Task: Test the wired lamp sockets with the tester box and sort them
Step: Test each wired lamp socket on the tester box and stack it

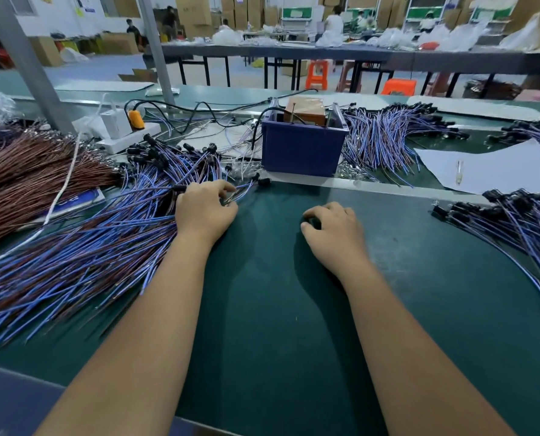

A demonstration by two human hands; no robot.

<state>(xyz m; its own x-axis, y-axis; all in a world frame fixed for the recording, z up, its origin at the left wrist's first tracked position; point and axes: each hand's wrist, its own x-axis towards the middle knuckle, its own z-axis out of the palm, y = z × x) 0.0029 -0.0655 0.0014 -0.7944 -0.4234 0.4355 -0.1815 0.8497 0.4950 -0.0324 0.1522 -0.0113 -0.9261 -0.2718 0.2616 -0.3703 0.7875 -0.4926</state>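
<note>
A big pile of wired lamp sockets (pixel 105 240) with blue and brown leads and black sockets covers the left of the green mat. My left hand (pixel 204 209) lies at the pile's right edge, its fingertips pinching the leads of one socket (pixel 264 181) that points toward the tester box. The tester box (pixel 301 147) is a dark blue bin holding a brown unit with metal pins, straight ahead. My right hand (pixel 333 229) rests on the bare mat with fingers loosely curled, holding nothing. Two more piles of sockets lie behind the box (pixel 385 136) and at the right edge (pixel 520 221).
Bundles of brown wire (pixel 29 174) lie far left, with a white cord across them. A white power strip with an orange plug (pixel 127 127) sits behind the pile. White paper (pixel 495 168) lies at the right. A grey post (pixel 26 61) rises at the left. People work at far tables.
</note>
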